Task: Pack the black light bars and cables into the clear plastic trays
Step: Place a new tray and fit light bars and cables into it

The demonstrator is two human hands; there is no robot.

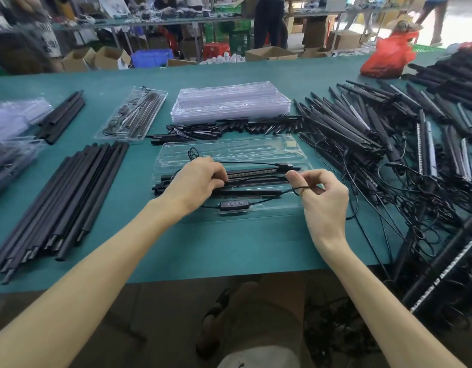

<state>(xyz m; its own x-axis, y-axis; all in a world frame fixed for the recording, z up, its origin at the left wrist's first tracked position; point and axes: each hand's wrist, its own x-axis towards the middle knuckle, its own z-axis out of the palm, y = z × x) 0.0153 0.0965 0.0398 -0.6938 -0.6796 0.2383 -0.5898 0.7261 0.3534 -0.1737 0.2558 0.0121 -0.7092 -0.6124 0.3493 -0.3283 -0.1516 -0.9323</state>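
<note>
Open clear tray point(229, 152) lay on the green table point(229, 248) right in front of the person, long side across. Inside it were black light bars point(258, 174) lying lengthwise in the middle slots, one showing its LED strip. The left hand point(200, 179) had fingers curled down over the bars' left ends, gripping them in the tray. The right hand point(322, 195) pinched the thin black cable point(289, 193) between thumb and forefinger at the tray's right end, other fingers loosely bent. The inline controller point(234, 204) sat in the tray's near slot and the USB plug point(282, 165) lay across the far slot. Behind was a row of small black pieces point(229, 127), then a stack of empty clear trays point(229, 102). A packed tray point(132, 115) with bars and coiled cable sat back left. Loose black tubes point(59, 203) lay left; a tangled pile of unpacked bars point(362, 134) with cables lay right.
</note>
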